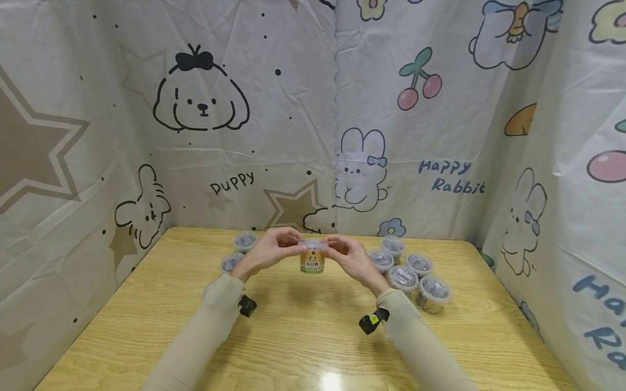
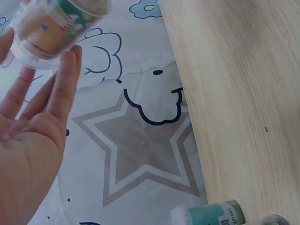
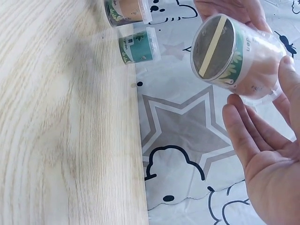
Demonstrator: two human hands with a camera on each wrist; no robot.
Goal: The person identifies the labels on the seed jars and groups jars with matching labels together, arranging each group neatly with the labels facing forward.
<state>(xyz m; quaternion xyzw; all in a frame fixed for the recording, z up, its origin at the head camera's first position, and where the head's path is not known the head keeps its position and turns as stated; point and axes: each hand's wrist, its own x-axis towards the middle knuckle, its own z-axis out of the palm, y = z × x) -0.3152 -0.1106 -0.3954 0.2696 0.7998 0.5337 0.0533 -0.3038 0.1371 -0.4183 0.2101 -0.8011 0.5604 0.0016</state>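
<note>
Clear plastic cup [image 1: 312, 256], label [image 1: 312, 264] reading "向日葵", upright above wood-grain desk [image 1: 303, 342]; left hand [image 1: 271, 250], right hand [image 1: 351, 259] pinch it near top. Fabric backdrop [image 1: 293, 141]: "PUPPY", "Happy Rabbit".

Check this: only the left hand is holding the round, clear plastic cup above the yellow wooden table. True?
No: the head view shows the left hand and right hand both holding the round, clear plastic cup above the yellow wooden table.
</note>
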